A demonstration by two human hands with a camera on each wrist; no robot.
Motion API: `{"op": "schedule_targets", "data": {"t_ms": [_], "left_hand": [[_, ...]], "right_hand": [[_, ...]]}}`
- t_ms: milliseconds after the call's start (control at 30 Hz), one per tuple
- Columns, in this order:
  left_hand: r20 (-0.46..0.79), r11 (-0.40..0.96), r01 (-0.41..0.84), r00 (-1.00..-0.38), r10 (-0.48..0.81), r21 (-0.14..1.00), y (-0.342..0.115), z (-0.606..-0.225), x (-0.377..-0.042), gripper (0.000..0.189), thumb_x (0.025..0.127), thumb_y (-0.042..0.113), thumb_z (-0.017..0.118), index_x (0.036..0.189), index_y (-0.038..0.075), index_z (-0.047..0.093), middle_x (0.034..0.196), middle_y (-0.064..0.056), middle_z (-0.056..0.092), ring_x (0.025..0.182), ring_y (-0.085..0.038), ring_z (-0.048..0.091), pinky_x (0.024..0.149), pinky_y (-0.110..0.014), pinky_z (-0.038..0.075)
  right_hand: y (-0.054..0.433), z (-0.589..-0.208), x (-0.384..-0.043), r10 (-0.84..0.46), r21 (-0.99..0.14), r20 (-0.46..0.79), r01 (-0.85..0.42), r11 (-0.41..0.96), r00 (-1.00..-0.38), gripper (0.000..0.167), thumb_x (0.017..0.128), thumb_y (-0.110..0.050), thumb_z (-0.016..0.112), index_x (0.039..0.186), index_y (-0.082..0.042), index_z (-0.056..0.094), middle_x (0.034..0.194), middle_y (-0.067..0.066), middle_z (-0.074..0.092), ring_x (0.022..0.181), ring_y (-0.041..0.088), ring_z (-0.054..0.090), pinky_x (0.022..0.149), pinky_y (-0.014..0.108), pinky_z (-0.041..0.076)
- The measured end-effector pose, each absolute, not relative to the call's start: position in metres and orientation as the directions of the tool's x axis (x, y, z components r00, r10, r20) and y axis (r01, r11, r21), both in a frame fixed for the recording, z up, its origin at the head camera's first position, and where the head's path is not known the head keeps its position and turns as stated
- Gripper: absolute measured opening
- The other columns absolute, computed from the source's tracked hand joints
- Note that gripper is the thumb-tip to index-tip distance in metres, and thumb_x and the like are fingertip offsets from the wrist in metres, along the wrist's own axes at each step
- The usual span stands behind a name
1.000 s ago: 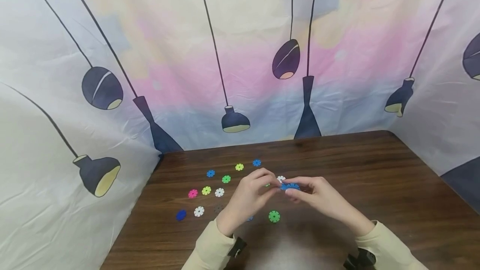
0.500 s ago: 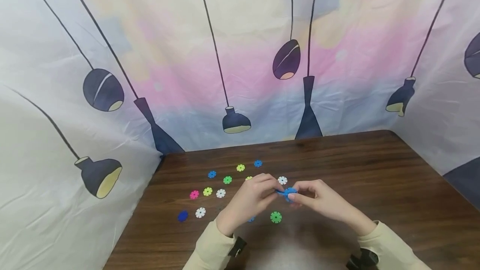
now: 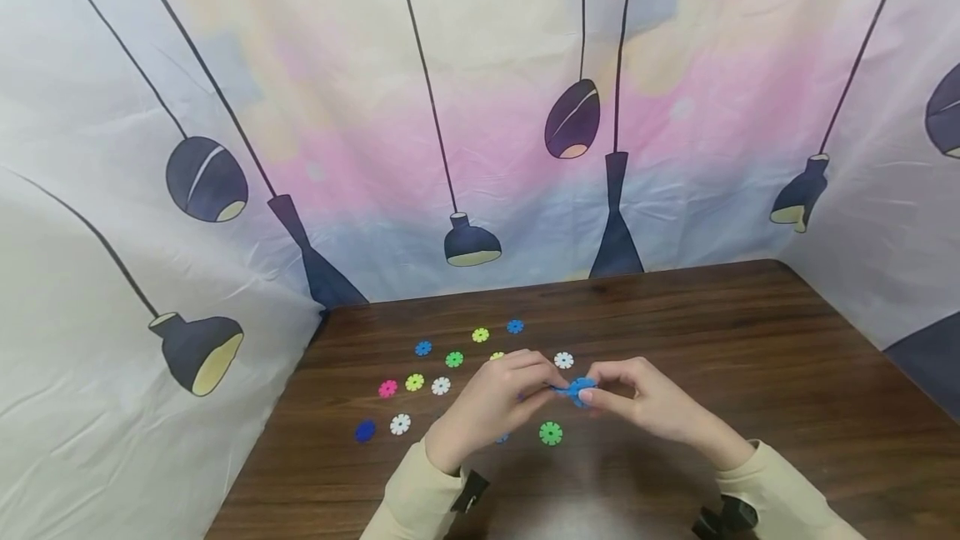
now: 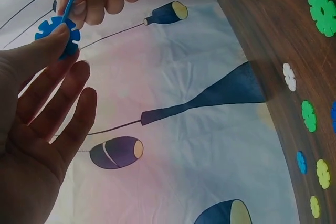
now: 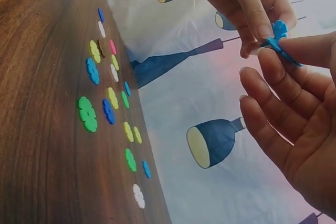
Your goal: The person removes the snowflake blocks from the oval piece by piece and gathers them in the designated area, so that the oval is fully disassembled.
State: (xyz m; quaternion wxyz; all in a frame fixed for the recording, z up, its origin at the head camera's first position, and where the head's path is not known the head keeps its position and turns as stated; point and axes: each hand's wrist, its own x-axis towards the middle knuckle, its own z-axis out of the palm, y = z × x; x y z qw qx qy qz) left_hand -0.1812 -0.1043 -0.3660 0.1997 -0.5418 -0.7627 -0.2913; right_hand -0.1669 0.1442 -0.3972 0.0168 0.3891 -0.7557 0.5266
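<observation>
My left hand (image 3: 504, 394) pinches a blue notched plastic disc (image 4: 47, 32) between thumb and fingers; its face shows in the left wrist view. A second blue notched disc (image 3: 581, 391) sits between the thumb and index finger of my right hand (image 3: 651, 400), its face turned toward the head camera. The two discs meet at an angle, edge to edge or notch to notch, crossing in the right wrist view; how deep they sit in each other I cannot tell. Both hands are above the table, fingertips close together. The left hand's other fingers are spread loosely.
Several loose notched discs lie on the brown wooden table (image 3: 712, 340), mostly left of the hands. Among them are a green disc (image 3: 551, 433), a white disc (image 3: 563, 360), a pink disc (image 3: 387, 388) and a dark blue disc (image 3: 365, 431). Behind hangs a lamp-printed cloth (image 3: 360, 148).
Over the last second both hands have come slightly lower, and the right hand's disc has tilted from lying flatter to facing the head camera. Since half a second ago almost nothing has moved.
</observation>
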Motion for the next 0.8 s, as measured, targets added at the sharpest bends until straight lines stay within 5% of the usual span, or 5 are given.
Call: {"op": "schedule_targets", "data": {"t_ms": [500,800], "left_hand": [[0.716,0.274,0.962,-0.193,0.671,0.002,-0.097,-0.361,-0.172,0.008,0.091,0.004,0.074,0.095,0.011,0.073,0.088,0.004,0.065,0.077,-0.004,0.060,0.071,-0.007,0.045],[0.707,0.227,0.973,-0.194,0.680,0.049,-0.104,-0.356,-0.168,0.008,0.093,0.005,0.073,0.097,0.011,0.073,0.090,0.003,0.067,0.076,-0.004,0.062,0.069,-0.006,0.044]], "right_hand": [[0.148,-0.387,-0.159,-0.529,-0.709,0.532,-0.689,0.147,-0.661,0.024,0.100,-0.002,0.060,0.089,-0.023,0.064,0.077,-0.009,0.066,0.069,0.014,0.063,0.064,0.032,0.053],[0.144,-0.381,-0.154,-0.545,-0.667,0.574,-0.735,0.122,-0.611,0.025,0.098,0.002,0.062,0.089,-0.022,0.063,0.072,-0.003,0.062,0.065,0.015,0.059,0.060,0.029,0.050]]}}
